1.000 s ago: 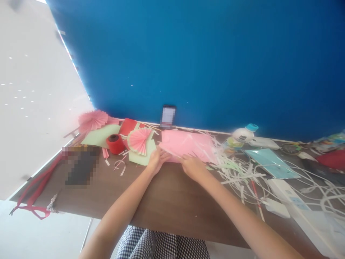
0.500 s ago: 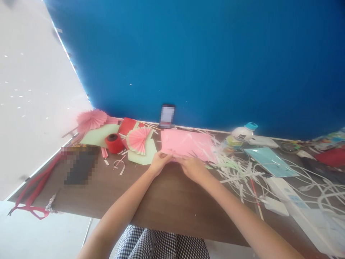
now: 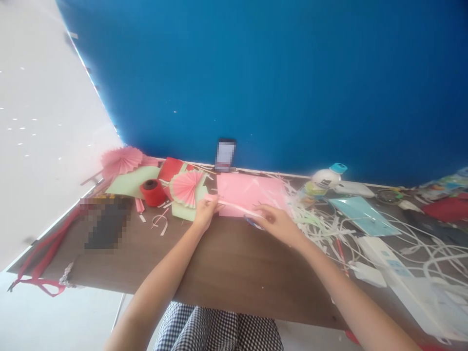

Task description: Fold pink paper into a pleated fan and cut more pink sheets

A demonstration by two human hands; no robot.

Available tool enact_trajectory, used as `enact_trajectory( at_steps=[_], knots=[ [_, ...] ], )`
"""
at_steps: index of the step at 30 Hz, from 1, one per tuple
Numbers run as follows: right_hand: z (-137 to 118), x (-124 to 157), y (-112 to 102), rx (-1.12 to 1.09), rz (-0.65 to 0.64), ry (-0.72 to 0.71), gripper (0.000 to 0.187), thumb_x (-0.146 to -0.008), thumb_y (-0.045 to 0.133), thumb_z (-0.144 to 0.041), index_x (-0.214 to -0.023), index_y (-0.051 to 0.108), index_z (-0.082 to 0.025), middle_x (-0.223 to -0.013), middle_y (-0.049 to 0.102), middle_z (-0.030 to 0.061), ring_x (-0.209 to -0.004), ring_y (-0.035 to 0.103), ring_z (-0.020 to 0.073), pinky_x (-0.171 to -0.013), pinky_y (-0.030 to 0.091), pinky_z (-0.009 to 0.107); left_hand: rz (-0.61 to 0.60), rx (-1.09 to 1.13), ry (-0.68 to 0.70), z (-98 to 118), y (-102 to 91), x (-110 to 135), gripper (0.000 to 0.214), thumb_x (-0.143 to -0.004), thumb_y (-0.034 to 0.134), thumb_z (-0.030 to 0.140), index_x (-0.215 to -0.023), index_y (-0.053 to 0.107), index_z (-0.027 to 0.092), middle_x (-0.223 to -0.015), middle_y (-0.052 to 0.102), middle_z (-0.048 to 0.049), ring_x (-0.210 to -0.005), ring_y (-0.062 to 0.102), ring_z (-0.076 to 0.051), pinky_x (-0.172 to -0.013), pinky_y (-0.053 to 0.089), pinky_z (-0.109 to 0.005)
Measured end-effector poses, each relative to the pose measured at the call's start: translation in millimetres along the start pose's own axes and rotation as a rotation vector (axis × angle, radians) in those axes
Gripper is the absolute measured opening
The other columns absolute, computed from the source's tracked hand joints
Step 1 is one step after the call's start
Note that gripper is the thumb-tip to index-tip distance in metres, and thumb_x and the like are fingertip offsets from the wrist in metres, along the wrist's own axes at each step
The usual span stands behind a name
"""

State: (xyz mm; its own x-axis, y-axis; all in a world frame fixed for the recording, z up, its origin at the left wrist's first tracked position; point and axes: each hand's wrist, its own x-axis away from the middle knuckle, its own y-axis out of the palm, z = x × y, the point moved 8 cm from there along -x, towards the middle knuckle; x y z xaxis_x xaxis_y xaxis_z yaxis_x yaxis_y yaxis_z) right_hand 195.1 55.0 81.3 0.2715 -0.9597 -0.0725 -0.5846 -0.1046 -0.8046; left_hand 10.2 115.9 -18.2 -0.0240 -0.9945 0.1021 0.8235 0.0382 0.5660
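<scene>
Two hands share a narrow pink paper strip [image 3: 234, 205] just above the counter [image 3: 226, 263]. The left hand [image 3: 204, 213] has its fingers pinched on one end, and the right hand [image 3: 277, 223] has its fingers closed on the other. A pink sheet [image 3: 256, 190] lies just behind.

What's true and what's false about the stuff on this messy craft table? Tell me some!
1. The left hand pinches one end of a thin pink strip. True.
2. The wall behind the table is green. False: it is blue.
3. The red roll lies to the left of the left hand. True.
4. The white bottle has a red cap. False: its cap is teal.
5. The right hand holds the white bottle. False: it is at the strip's other end, apart from the white bottle.
</scene>
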Motion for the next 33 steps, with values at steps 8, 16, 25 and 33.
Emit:
enact_trajectory(
  at_steps=[8, 16, 25, 33],
  knots=[
    [-2.4, 10.3, -0.3, 0.191, 0.093, -0.265, 0.029, -0.085, 0.041, -0.027, -0.102, 0.064, -0.027, -0.085, 0.066, 0.003, -0.077, 0.061, 0.0173, -0.069, 0.05, 0.031, -0.009, -0.031, 0.025, 5.7, -0.7, 1.2, 0.035, -0.063, 0.071, 0.034, -0.082, 0.064, 0.006, -0.066, 0.065, -0.006, -0.073, 0.065, -0.017, -0.086, 0.049, -0.038],
    [2.7, 15.0, 11.7, 0.741, 0.128, -0.442, 0.044, -0.076, 0.04, -0.005, -0.113, 0.057, -0.024, -0.081, 0.062, 0.0055, -0.058, 0.056, 0.0121, -0.048, 0.039, 0.021, -0.006, -0.077, 0.038, 6.5, -1.3, 0.5, 0.039, -0.061, 0.071, 0.036, -0.084, 0.064, 0.006, -0.067, 0.066, -0.0077, -0.074, 0.066, -0.02, -0.083, 0.051, -0.04],
    [10.6, 9.6, 10.3, 0.601, 0.085, -0.293, 0.042, -0.081, 0.037, -0.012, -0.115, 0.056, -0.026, -0.081, 0.062, 0.0061, -0.066, 0.058, 0.0163, -0.054, 0.044, 0.025, -0.017, -0.037, 0.015, 8.3, -0.2, 1.5, 0.034, -0.063, 0.071, 0.033, -0.083, 0.064, 0.006, -0.069, 0.066, -0.0072, -0.074, 0.065, -0.019, -0.087, 0.048, -0.04],
    [-17.8, 2.7, 7.7, 0.131, 0.045, -0.215, 0.03, -0.086, 0.04, -0.027, -0.107, 0.061, -0.031, -0.093, 0.068, -0.0002, -0.085, 0.061, 0.0183, -0.077, 0.049, 0.036, -0.242, 0.222, -0.168, -10.2, 33.8, 19.0, 0.039, -0.072, 0.064, 0.038, -0.102, 0.058, 0.014, -0.108, 0.061, -0.0137, -0.099, 0.058, -0.024, -0.094, 0.04, -0.046]
  ],
)
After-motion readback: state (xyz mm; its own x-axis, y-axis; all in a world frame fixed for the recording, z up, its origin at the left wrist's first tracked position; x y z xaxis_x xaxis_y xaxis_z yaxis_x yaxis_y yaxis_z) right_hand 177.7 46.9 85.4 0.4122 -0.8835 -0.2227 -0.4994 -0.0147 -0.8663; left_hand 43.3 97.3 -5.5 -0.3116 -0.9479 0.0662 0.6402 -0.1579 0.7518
